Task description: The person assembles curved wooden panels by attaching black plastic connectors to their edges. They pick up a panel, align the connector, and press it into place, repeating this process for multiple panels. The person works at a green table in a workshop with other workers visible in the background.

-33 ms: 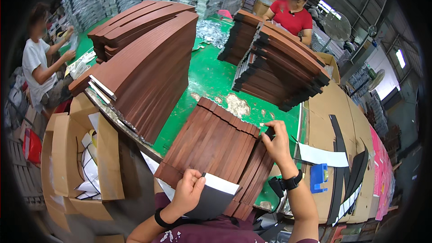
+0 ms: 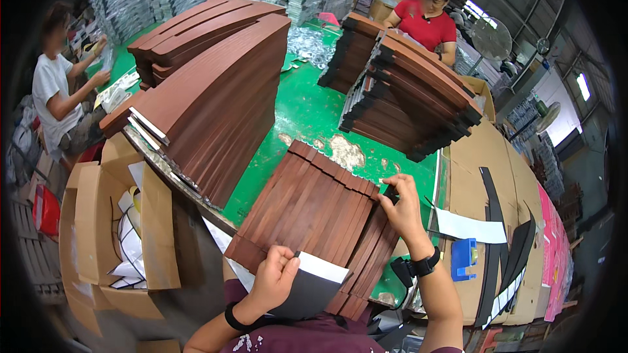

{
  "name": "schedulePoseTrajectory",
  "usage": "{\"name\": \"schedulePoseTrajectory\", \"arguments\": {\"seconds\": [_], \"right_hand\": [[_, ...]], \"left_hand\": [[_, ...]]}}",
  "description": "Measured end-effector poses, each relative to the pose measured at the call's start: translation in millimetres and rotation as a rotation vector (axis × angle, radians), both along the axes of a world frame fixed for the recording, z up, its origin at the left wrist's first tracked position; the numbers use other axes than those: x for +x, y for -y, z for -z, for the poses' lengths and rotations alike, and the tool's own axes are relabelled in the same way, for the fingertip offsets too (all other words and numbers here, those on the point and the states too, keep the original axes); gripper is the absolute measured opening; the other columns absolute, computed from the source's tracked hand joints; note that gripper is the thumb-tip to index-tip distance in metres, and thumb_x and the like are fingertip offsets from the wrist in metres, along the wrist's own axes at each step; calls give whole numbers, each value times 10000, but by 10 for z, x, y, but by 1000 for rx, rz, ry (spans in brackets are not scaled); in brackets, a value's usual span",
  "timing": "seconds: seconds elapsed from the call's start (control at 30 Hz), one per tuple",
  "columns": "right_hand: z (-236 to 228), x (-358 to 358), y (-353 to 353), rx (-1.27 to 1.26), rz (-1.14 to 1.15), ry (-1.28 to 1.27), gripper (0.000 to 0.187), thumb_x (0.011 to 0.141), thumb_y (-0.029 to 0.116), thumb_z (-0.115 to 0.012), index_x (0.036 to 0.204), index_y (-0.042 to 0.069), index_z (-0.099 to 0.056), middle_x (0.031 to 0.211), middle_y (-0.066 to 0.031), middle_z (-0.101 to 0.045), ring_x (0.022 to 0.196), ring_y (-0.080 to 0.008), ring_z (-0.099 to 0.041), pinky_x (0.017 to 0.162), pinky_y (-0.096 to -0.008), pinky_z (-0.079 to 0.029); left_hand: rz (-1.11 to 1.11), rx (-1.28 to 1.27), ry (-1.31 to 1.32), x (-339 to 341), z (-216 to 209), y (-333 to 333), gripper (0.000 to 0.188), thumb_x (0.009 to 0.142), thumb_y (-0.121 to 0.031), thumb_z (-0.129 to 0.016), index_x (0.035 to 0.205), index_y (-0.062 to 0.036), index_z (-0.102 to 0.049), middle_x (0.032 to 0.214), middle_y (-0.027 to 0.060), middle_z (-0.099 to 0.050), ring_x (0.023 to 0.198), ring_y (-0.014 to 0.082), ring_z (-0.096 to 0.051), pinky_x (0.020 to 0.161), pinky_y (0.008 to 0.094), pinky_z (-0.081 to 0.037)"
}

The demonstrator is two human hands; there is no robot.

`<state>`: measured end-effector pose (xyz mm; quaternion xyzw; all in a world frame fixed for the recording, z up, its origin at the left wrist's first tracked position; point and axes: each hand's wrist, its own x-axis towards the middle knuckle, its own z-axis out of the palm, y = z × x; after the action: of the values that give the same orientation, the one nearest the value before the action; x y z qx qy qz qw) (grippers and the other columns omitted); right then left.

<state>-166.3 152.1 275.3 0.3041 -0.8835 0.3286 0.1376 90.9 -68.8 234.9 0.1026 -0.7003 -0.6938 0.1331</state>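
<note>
A row of brown wooden slats (image 2: 304, 202) stands on edge close in front of me, its stepped far ends toward the middle of the green table. In my left hand (image 2: 276, 278) is a black sheet (image 2: 307, 293) with a white band along its upper edge, pinched at the corner over the slats' near end. My right hand (image 2: 402, 206), fingers closed, presses a small black strip (image 2: 391, 191) at the far end of a slat on the right. Part of that strip is hidden by the fingers.
Tall brown slat stacks (image 2: 222, 91) stand at left, and black-ended stacks (image 2: 412, 91) at far right. A blue tape dispenser (image 2: 464, 258), black strips (image 2: 489, 222) and white paper (image 2: 471, 227) lie on cardboard at right. An open carton (image 2: 88, 222) sits left. Two people work beyond.
</note>
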Motion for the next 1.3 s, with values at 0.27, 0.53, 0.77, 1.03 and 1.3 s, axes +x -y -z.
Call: {"name": "schedulePoseTrajectory", "arguments": {"seconds": [0.27,0.53,0.77,1.03,1.3], "right_hand": [[4,-75,99,203,-54,4,514,812,193,-836,1281,44,-692,1321,-148,-626,1237,-360,-562,1079,-448,-426],[49,-92,97,262,-76,99,627,825,247,-839,1377,37,-629,1367,-179,-621,1256,-368,-566,1085,-453,-424],[97,-105,75,199,-58,81,571,855,210,-818,1355,9,-629,1336,-197,-635,1228,-374,-585,1063,-456,-449],[77,-61,106,179,1,65,435,850,177,-810,1235,22,-677,1237,-186,-685,1165,-373,-626,1017,-447,-480],[117,-82,44,152,-18,121,418,867,177,-801,1249,36,-706,1260,-180,-702,1190,-356,-642,1034,-437,-479]], "left_hand": [[43,-46,-42,-43,12,57,128,1042,-39,-555,1104,6,-452,740,7,-557,665,35,-482,583,232,-399],[29,-55,-60,-39,31,59,170,1048,-93,-584,1089,21,-465,713,90,-612,625,131,-577,583,296,-458],[28,-54,-53,-34,82,47,171,1044,-88,-586,1090,22,-463,714,98,-619,625,144,-594,589,300,-467],[21,-94,-32,-36,33,48,174,1031,-80,-598,1092,20,-469,713,113,-628,618,167,-609,589,314,-475],[38,-83,-49,-39,15,43,129,1025,3,-556,1095,11,-448,745,11,-556,661,39,-481,583,231,-403]]}}
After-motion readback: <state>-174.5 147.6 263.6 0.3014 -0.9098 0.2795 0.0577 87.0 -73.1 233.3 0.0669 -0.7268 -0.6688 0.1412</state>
